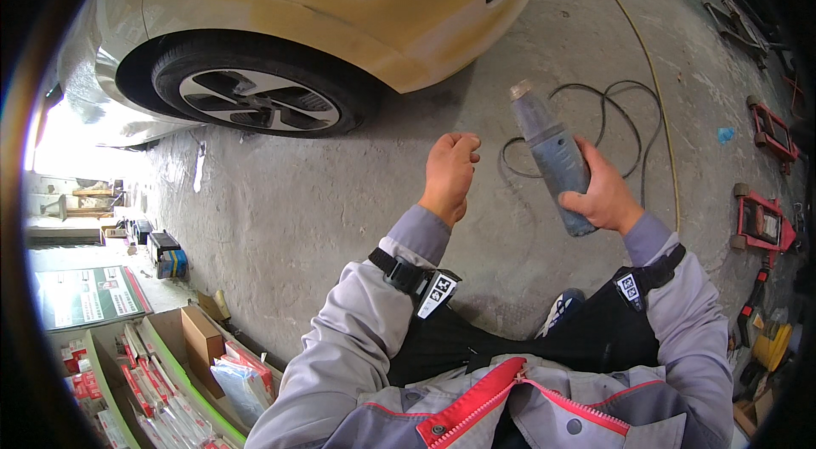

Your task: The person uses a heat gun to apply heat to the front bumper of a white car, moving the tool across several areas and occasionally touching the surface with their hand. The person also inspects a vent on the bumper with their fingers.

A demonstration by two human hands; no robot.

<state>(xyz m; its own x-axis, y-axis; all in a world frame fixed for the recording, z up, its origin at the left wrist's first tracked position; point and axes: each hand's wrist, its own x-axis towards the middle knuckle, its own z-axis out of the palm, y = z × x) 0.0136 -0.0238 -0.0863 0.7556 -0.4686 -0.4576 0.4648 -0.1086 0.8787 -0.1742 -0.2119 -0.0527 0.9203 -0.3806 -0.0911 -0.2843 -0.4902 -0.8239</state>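
Note:
My right hand is closed around a translucent plastic bottle, its lower part bluish and its narrow neck tilted up and to the left. To the left of the bottle I hold up my left hand, the fingers curled; whether anything small is between them cannot be told. Beyond both hands stands a light-coloured car, its bumper marked with yellowish-brown patches. Under the wheel arch is a black tyre on a silver and black wheel.
A dark cable lies looped on the concrete floor beside a yellow hose. Red wheeled jacks stand at the far right. Divided boxes of packaged parts are at lower left, near a car battery. My shoe is below.

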